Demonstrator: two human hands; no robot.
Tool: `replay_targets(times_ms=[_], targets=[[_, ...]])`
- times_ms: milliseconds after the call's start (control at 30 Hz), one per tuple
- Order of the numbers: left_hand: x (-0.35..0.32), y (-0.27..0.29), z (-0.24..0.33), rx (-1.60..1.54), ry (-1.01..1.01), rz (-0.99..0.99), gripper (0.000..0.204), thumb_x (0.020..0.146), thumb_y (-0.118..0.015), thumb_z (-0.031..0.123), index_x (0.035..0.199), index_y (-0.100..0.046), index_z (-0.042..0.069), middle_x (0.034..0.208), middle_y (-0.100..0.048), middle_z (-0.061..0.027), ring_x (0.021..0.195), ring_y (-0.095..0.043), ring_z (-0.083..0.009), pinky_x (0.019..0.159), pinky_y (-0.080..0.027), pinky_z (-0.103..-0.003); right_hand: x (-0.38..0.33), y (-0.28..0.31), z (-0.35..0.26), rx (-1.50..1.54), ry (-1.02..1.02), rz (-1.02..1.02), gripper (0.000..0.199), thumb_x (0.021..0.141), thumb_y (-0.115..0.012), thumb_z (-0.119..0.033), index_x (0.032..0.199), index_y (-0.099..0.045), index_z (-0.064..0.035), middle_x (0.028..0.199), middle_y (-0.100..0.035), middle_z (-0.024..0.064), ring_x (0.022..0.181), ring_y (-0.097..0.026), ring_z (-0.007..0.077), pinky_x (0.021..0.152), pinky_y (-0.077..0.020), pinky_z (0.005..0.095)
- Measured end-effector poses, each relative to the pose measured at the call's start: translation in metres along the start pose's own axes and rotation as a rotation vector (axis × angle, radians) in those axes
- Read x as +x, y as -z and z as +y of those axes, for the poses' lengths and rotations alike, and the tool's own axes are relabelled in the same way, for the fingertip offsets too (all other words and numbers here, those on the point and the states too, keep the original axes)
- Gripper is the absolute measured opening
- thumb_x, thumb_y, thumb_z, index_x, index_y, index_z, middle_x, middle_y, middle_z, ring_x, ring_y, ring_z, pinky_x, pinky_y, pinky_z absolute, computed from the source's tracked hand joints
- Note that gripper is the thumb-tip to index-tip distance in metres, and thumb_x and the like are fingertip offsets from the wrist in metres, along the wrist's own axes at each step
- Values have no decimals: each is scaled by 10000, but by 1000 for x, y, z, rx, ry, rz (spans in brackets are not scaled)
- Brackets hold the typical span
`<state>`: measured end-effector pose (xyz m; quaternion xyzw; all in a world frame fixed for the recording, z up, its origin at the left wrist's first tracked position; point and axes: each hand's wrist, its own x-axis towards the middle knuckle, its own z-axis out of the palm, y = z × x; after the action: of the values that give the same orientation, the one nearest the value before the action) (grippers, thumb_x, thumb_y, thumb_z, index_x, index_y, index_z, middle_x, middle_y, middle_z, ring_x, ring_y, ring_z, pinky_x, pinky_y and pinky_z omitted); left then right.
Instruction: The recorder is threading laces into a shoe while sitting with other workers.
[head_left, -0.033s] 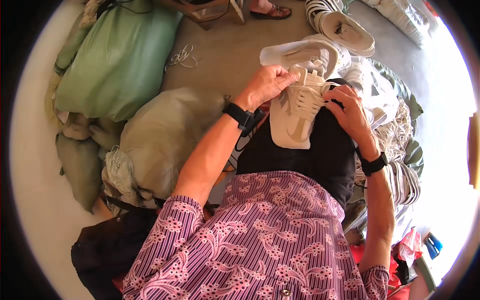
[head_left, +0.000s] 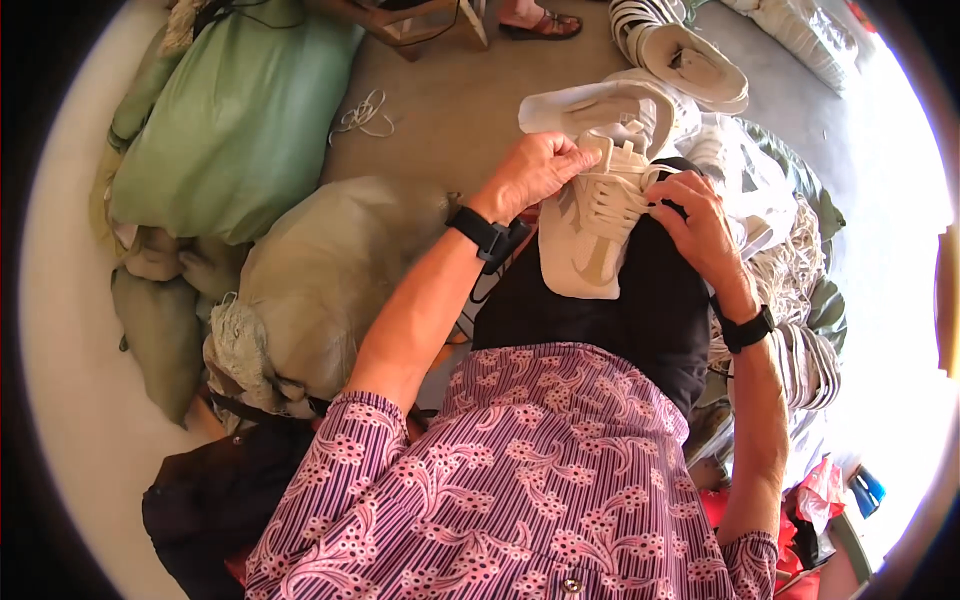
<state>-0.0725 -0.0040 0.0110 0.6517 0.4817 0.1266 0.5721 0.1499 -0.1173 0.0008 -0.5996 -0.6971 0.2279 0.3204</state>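
Note:
A cream shoe upper (head_left: pixel 580 245), threaded with a pale shoelace (head_left: pixel 612 208), rests on my dark-clad lap with its toe toward me. My left hand (head_left: pixel 537 172) pinches the upper by its top edge, thumb and forefinger closed beside the tongue. On the other side, my right hand (head_left: pixel 697 215) has its fingers closed on the lace near the eyelets; the fingertips partly hide the strand. Just beyond lies another white shoe upper (head_left: pixel 560 108), partly covered by the one I hold.
Stacked shoe uppers (head_left: pixel 690 65) lie on the floor ahead. To the right are a heap of pale laces (head_left: pixel 785 265) and more stacked uppers (head_left: pixel 808 365). A green sack (head_left: pixel 235 120) and a beige sack (head_left: pixel 340 280) stand left. A person's sandalled foot (head_left: pixel 540 24) shows at the far edge.

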Motion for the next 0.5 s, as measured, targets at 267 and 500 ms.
replay_targets(times_ms=[267, 500], targets=[[4, -12, -10, -233, 9, 12, 266, 859, -643, 304, 820, -616, 42, 611, -486, 26, 534, -451, -57, 493, -392, -217, -1, -5, 3, -84, 8, 34, 67, 798, -637, -110, 864, -645, -104, 907, -588, 38, 964, -524, 253, 862, -377, 393], [-10, -12, -10, -439, -24, 143, 207, 827, -615, 245, 724, -566, 72, 608, -503, 16, 521, -480, -79, 491, -406, -225, -4, 3, -6, -93, 77, 29, 74, 804, -602, -73, 877, -606, -69, 953, -564, 61, 973, -512, 278, 844, -381, 402]])
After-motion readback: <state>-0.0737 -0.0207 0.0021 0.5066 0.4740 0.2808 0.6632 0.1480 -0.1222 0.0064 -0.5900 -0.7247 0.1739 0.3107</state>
